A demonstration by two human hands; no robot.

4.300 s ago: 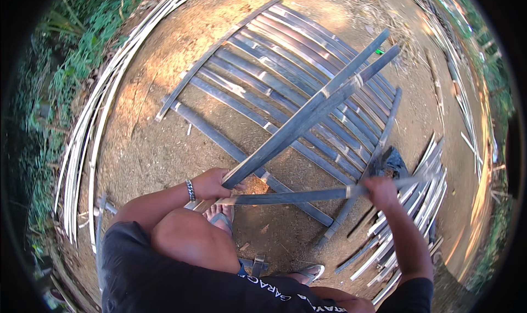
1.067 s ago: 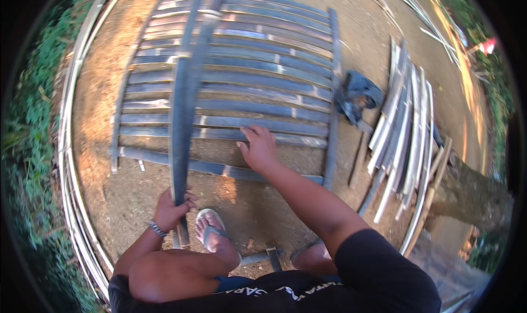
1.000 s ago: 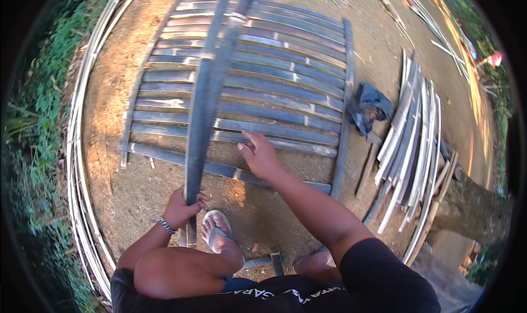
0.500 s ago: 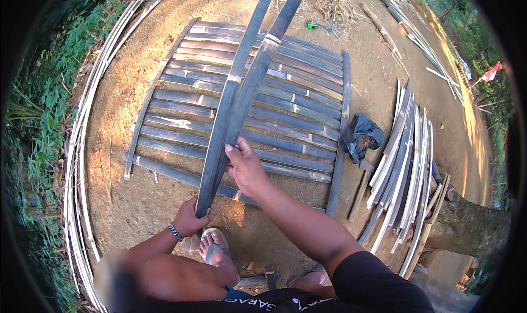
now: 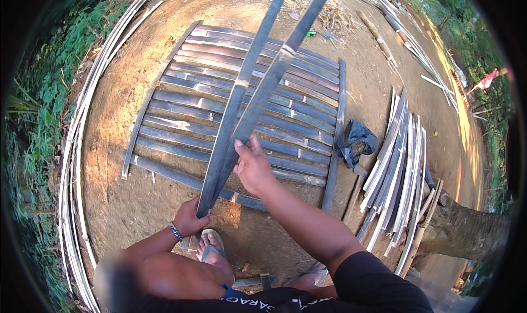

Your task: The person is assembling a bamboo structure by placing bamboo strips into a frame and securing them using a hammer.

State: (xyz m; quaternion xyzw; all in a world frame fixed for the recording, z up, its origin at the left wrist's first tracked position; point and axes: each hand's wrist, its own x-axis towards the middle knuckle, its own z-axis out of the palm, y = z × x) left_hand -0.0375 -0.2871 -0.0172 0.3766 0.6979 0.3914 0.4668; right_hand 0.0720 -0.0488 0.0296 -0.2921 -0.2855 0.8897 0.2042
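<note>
Two long dark bamboo strips slant up and away from me, meeting near their lower ends and spreading apart toward the far ends. My left hand [image 5: 193, 218] is wrapped round the bottom ends of both. Higher up, my right hand [image 5: 253, 167] grips the right strip [image 5: 270, 82] by its edge, thumb on top and fingers partly hidden behind. The left strip [image 5: 236, 102] lies against it on the left. Beneath them on the ground is a slatted bamboo panel [image 5: 186, 123], with several crosswise strips between two side strips.
A stack of split bamboo [image 5: 398, 165] lies on the right beside a black plastic bag [image 5: 358, 140]. Long pale strips [image 5: 74, 165] run along the left by green plants. A tree trunk [image 5: 466, 228] is at the lower right. Far off lies a small green object [image 5: 312, 32].
The two strips' far ends have swung right and spread wider, and the right one's tip has come into view. My right hand has shifted slightly right.
</note>
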